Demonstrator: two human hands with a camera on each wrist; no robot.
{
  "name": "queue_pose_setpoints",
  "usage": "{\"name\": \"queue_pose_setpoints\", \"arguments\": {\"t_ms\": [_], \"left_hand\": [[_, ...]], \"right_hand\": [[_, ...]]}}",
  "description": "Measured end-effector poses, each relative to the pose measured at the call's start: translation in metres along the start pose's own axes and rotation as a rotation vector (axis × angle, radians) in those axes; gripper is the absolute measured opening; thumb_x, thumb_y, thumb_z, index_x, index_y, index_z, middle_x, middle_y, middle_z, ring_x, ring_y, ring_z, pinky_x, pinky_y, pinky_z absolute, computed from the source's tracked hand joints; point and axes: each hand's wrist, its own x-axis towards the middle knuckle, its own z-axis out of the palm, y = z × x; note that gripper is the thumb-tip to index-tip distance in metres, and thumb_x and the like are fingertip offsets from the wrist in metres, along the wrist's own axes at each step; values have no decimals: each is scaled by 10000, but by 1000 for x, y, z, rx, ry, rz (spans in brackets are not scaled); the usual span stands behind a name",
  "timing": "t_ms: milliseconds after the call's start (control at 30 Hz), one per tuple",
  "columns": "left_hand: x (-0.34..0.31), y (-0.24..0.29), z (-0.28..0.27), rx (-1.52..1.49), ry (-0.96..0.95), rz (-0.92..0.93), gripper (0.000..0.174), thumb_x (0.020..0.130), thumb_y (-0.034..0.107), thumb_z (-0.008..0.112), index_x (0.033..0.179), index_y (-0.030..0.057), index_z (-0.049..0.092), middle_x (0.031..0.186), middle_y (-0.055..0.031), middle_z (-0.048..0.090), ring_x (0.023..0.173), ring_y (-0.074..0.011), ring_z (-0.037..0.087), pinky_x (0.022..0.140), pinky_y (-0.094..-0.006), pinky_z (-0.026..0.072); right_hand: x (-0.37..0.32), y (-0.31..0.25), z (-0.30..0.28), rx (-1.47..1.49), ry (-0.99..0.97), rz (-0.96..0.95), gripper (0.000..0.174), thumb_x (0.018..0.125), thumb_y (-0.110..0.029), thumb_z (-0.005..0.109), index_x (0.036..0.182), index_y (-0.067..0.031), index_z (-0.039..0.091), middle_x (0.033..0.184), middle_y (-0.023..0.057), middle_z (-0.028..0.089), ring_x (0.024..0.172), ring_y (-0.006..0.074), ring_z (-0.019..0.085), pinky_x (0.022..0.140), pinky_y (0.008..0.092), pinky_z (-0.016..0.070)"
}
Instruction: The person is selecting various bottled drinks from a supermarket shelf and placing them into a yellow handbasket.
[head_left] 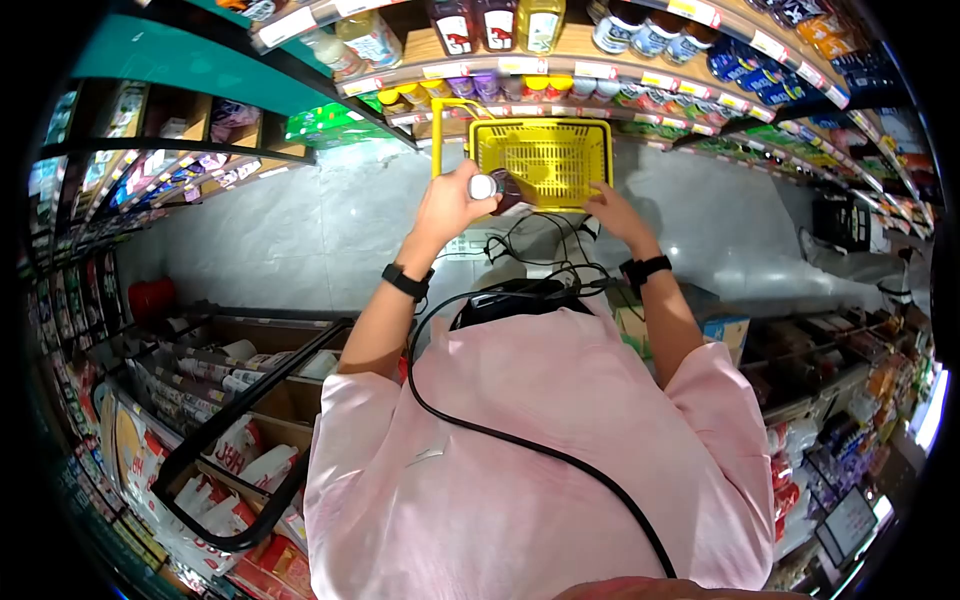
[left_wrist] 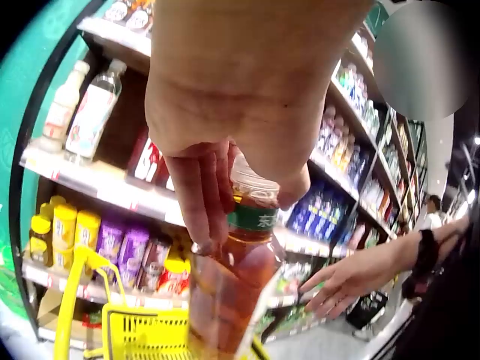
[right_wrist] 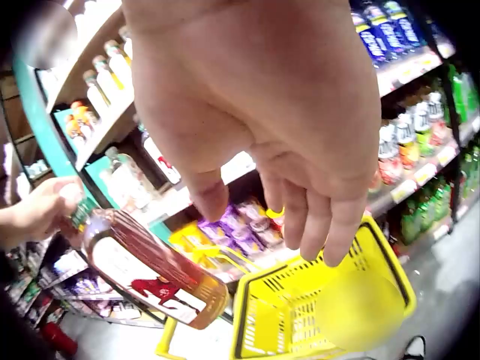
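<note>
My left hand (head_left: 445, 212) grips a bottle of reddish-brown drink (left_wrist: 229, 289) by its neck, just under the white cap (head_left: 482, 187). The bottle tilts, its base pointing toward the yellow basket (head_left: 540, 124); its white label with a red picture (right_wrist: 150, 277) faces the right wrist camera. Loosely bent and holding nothing, the fingers of my right hand (head_left: 622, 222) hang by the near right corner of the basket. Mesh walls show inside the basket in the head view. Its tall yellow handle (head_left: 437, 140) rises at the left.
Ahead, shelves carry bottles (head_left: 455, 28) and, lower, yellow-lidded jars (head_left: 547, 86). Black cables (head_left: 560, 235) hang before my body. Behind me stands a bin with bagged goods (head_left: 240, 450). Grey floor (head_left: 330, 220) extends to both sides, with a red container (head_left: 152, 298) at far left.
</note>
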Motion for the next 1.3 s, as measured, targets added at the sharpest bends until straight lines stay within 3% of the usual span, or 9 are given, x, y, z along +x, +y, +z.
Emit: {"name": "queue_pose_setpoints", "arguments": {"t_ms": [67, 200, 300, 700, 900, 1000, 1100, 1200, 1300], "left_hand": [[7, -55, 43, 296, -72, 42, 387, 753, 287, 783, 939, 35, 555, 841, -223, 673, 773, -421, 653, 689, -471, 527], [27, -116, 82, 440, -132, -22, 359, 783, 266, 725, 1029, 47, 583, 929, -219, 685, 815, -419, 666, 735, -495, 541], [40, -139, 102, 639, -231, -49, 303, 799, 219, 699, 1030, 55, 592, 945, -200, 695, 827, -395, 679, 738, -487, 541], [82, -203, 172, 672, -164, -119, 262, 817, 111, 603, 1065, 38, 558, 847, -198, 676, 785, -371, 689, 658, -477, 533], [128, -222, 185, 641, -168, -114, 82, 891, 90, 534, 894, 74, 614, 799, -138, 660, 726, -335, 655, 668, -439, 517], [147, -271, 214, 674, -30, -135, 129, 900, 90, 519, 1011, 74, 586, 796, -126, 644, 686, -334, 653, 632, -410, 529], [169, -297, 241, 643, -9, -266, 207, 905, 68, 514, 1110, 58, 536, 922, -148, 646, 777, -316, 695, 616, -400, 550], [206, -300, 255, 544, -23, -467, 208, 929, 102, 486, 1131, 79, 532, 1022, -165, 644, 871, -331, 693, 676, -417, 557], [224, -315, 258, 475, 48, -476, 203, 945, 146, 468, 1112, 98, 575, 1050, -145, 659, 925, -344, 682, 729, -446, 552]], "right_hand": [[-45, 7, -9, -268, 60, 288, 504, 861, -262, 680, 1276, -17, 534, 1115, 228, 652, 1032, 303, 637, 862, 354, 496], [-122, 183, 22, -353, -87, 76, 443, 892, -343, 655, 1173, -4, 605, 1089, 253, 660, 1033, 392, 631, 869, 410, 488], [-169, 148, 42, -392, -417, 225, 517, 985, -315, 538, 1418, -42, 466, 1385, 232, 526, 1279, 346, 507, 1027, 396, 429], [-226, 179, 26, 51, -85, 460, 556, 1003, -304, 507, 1481, -49, 383, 1475, 193, 445, 1334, 329, 456, 1060, 417, 406], [-271, 364, 28, 280, -8, 382, 577, 1012, -299, 492, 1512, -53, 342, 1519, 173, 404, 1361, 321, 431, 1076, 427, 395], [-252, 217, -4, 503, -65, 415, 615, 990, -289, 572, 1501, -28, 352, 1508, 145, 427, 1366, 292, 437, 1053, 401, 403], [-233, 214, -19, 454, 34, 866, 482, 928, -168, 546, 1369, 21, 498, 1274, 224, 598, 1240, 373, 537, 975, 398, 442], [-166, 136, -34, -479, -330, 908, 457, 897, -174, 493, 1321, -6, 525, 1205, 248, 614, 1178, 416, 563, 973, 432, 442], [-202, 194, -35, -439, -236, 835, 443, 892, -213, 459, 1291, -32, 529, 1251, 260, 580, 1169, 455, 545, 964, 463, 450]]}}
